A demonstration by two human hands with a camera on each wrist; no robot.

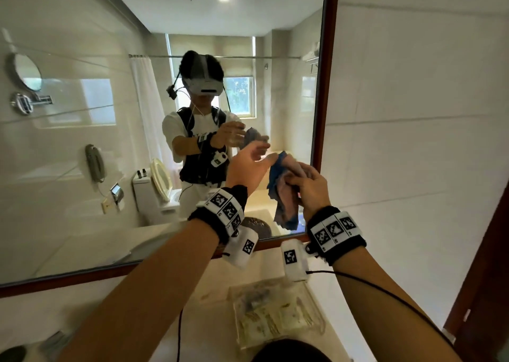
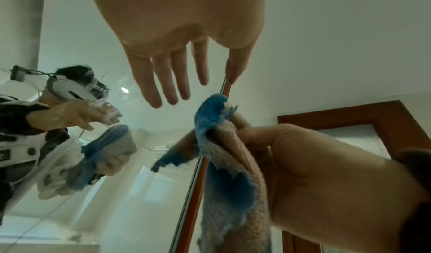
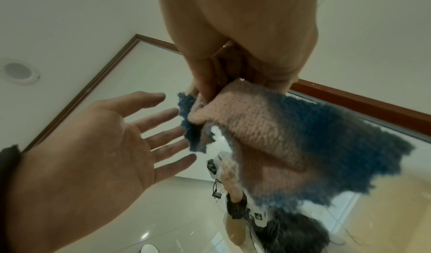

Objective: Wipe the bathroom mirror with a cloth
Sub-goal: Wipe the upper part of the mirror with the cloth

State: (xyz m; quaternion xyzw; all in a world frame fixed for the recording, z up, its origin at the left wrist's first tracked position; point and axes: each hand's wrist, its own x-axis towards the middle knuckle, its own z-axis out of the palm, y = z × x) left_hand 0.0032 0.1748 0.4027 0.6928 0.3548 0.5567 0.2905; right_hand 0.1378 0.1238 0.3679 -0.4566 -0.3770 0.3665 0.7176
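Observation:
A large wall mirror (image 1: 96, 141) in a reddish-brown wooden frame (image 1: 327, 72) fills the left and middle of the head view. My right hand (image 1: 305, 185) pinches a blue and pink knitted cloth (image 1: 283, 196) in front of the mirror's lower right corner; the cloth hangs down from the fingers. In the right wrist view the cloth (image 3: 291, 137) dangles from my right hand (image 3: 224, 79). My left hand (image 1: 248, 166) is held just left of the cloth with straight, spread fingers, holding nothing. The left wrist view shows the left hand (image 2: 175, 76) above the cloth (image 2: 228, 157).
A beige counter (image 1: 170, 306) runs below the mirror, with a clear packet of sachets (image 1: 272, 315) lying on it. A white tiled wall (image 1: 413, 113) lies right of the mirror, and a brown door frame (image 1: 484, 265) stands at the far right. The mirror reflects a toilet, a shower curtain and a person.

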